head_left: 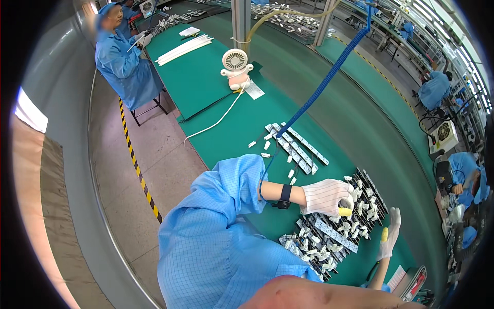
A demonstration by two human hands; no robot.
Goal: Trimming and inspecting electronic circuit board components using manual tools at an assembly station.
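My left hand [327, 198], in a striped white glove with a yellow finger cot, reaches over a heap of dark strips and small white connectors [364, 206]. Its fingers are curled down onto the heap; what lies between them is hidden. My right hand [390, 238], also gloved with a yellow cot, is held up at the heap's right side. Its fingers are stretched out and nothing shows in them. A pale circuit board strip [335, 236] lies across the nearer part of the heap. Farther off, several more board strips [293, 149] rest on the green table, loose connectors beside them.
A coiled blue cord [329, 77] hangs down to the far boards. On the green table [206, 98] stand a small white fan [236, 69] with a cable and a bundle of white strips [184, 50]. A person in blue [123, 67] stands at the far left.
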